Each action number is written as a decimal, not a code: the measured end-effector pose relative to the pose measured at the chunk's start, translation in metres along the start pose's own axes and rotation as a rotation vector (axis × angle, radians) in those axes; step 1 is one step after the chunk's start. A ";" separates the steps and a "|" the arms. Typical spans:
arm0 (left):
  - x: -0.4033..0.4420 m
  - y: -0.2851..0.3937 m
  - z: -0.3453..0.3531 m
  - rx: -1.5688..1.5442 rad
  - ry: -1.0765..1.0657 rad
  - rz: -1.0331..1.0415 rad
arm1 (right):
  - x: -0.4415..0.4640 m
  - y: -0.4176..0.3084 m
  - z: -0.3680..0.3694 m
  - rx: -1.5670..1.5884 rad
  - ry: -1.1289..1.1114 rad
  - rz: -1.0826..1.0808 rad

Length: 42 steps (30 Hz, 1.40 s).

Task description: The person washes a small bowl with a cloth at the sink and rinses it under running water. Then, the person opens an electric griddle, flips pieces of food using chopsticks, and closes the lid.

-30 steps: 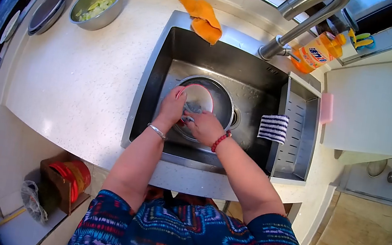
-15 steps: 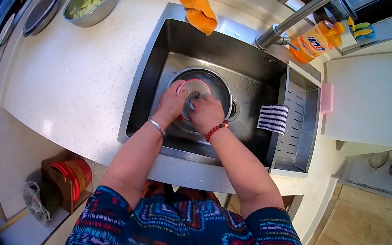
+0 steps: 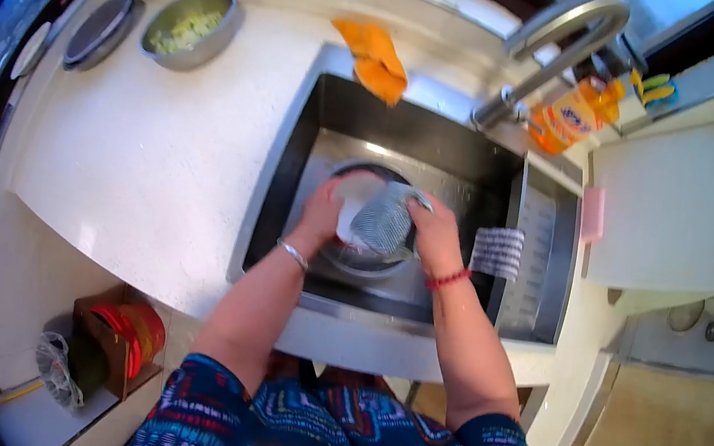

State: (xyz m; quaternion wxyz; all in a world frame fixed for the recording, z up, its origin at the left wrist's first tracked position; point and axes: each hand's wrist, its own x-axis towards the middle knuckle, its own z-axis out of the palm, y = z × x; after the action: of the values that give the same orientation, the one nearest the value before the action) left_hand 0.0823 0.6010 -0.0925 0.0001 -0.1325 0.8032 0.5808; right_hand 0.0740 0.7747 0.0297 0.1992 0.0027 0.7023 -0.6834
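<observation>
Over the sink (image 3: 296, 134), my left hand (image 3: 320, 214) grips the left edge of a white bowl with a red rim (image 3: 357, 194). My right hand (image 3: 438, 236) is closed on the upper right corner of a grey-green cloth (image 3: 383, 219), which hangs spread in front of the bowl's right part. Beneath both, a round metal basin (image 3: 360, 264) rests on the sink floor, partly hidden by the cloth and bowl.
An orange cloth (image 3: 374, 61) lies at the sink's back edge, left of the faucet (image 3: 503, 107) and an orange bottle (image 3: 574, 116). A striped cloth (image 3: 497, 251) hangs on the side rack. A metal bowl of cut vegetables (image 3: 188, 29) stands at the back left.
My right hand has moved right, away from the bowl, and the bunched cloth is now spread out. My left hand still holds the bowl. The whole view has shifted slightly.
</observation>
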 end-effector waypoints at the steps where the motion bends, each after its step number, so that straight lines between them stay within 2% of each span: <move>1: -0.007 0.010 0.002 0.011 0.007 -0.075 | -0.001 -0.009 0.002 -0.259 0.104 -0.170; 2: -0.001 -0.009 0.006 -0.017 -0.101 -0.066 | -0.001 -0.016 0.006 -0.510 0.223 -0.344; 3: 0.000 -0.012 0.011 -0.184 -0.164 -0.165 | 0.000 -0.017 0.012 -0.725 0.149 -0.466; 4: -0.022 0.052 -0.009 -0.243 -0.223 -0.262 | 0.002 -0.014 0.017 -0.945 0.087 -0.583; 5: -0.021 0.047 -0.009 -0.161 -0.210 -0.239 | 0.004 -0.001 0.022 -1.090 -0.030 -0.623; 6: -0.019 0.041 -0.008 -0.266 -0.235 -0.333 | 0.007 0.008 0.027 -1.238 -0.147 -0.651; 7: -0.018 0.040 -0.009 -0.373 -0.264 -0.432 | 0.008 0.005 0.027 -1.240 -0.134 -0.681; 9: -0.016 0.040 -0.013 -0.331 -0.314 -0.388 | 0.012 -0.003 0.022 -1.264 -0.225 -0.598; 11: -0.018 0.037 -0.009 -0.290 -0.376 -0.355 | 0.024 -0.015 0.021 -1.263 -0.200 -0.574; 12: -0.019 0.031 -0.005 -0.159 -0.393 -0.212 | 0.030 -0.019 0.020 -1.254 -0.181 -0.534; 13: -0.018 0.029 -0.003 -0.028 -0.407 -0.069 | 0.037 -0.013 0.021 -1.374 -0.198 -0.566; 16: -0.022 0.039 -0.003 -0.082 -0.402 -0.061 | 0.041 0.000 0.021 -1.348 -0.248 -0.610; 18: -0.021 0.034 0.001 -0.024 -0.376 -0.019 | 0.044 0.008 0.025 -1.352 -0.206 -0.563; 20: -0.014 0.005 0.013 -0.211 -0.269 0.240 | 0.049 0.018 0.029 -1.312 -0.043 -0.367; 21: -0.016 0.011 0.009 -0.216 -0.279 0.244 | 0.048 0.022 0.027 -1.252 0.006 -0.410; 23: -0.025 0.037 -0.005 0.113 -0.203 0.260 | 0.054 0.043 0.021 -1.136 0.070 -0.380; 24: -0.029 0.045 -0.006 0.110 -0.209 0.265 | 0.055 0.052 0.018 -1.017 0.122 -0.354; 26: -0.035 0.058 -0.009 0.153 -0.082 0.228 | 0.057 0.069 0.013 -0.934 0.194 -0.350; 28: -0.038 0.066 -0.011 0.194 -0.079 0.231 | 0.056 0.095 0.011 -0.485 0.348 -0.148; 29: -0.040 0.068 -0.010 0.233 -0.073 0.226 | 0.052 0.102 0.012 -0.319 0.344 -0.046; 30: -0.041 0.068 -0.009 0.233 -0.079 0.226 | 0.048 0.104 0.016 -0.317 0.349 -0.043; 32: -0.042 0.068 -0.009 0.260 -0.009 0.302 | 0.043 0.107 0.026 -0.134 0.459 0.348; 34: -0.041 0.069 -0.010 0.261 -0.010 0.350 | 0.034 0.096 0.031 -0.144 0.456 0.424; 36: -0.044 0.072 -0.010 0.257 -0.012 0.397 | 0.030 0.099 0.027 0.156 0.417 0.427; 37: -0.047 0.076 -0.009 0.206 -0.016 0.363 | 0.033 0.101 0.020 0.158 0.419 0.423; 39: -0.046 0.074 -0.005 0.150 -0.022 0.337 | 0.040 0.105 -0.002 -0.115 0.311 -0.009; 40: -0.043 0.066 -0.001 0.059 -0.041 0.323 | 0.037 0.091 -0.004 -0.116 0.319 -0.010; 42: -0.035 0.056 0.003 -0.037 -0.070 0.308 | 0.033 0.057 -0.010 -0.744 0.158 -0.307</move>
State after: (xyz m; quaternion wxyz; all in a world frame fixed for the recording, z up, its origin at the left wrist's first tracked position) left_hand 0.1042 0.6271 -0.0359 -0.0636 0.0126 0.8026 0.5930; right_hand 0.0564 0.7795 -0.0348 0.0280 -0.1219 0.9070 -0.4021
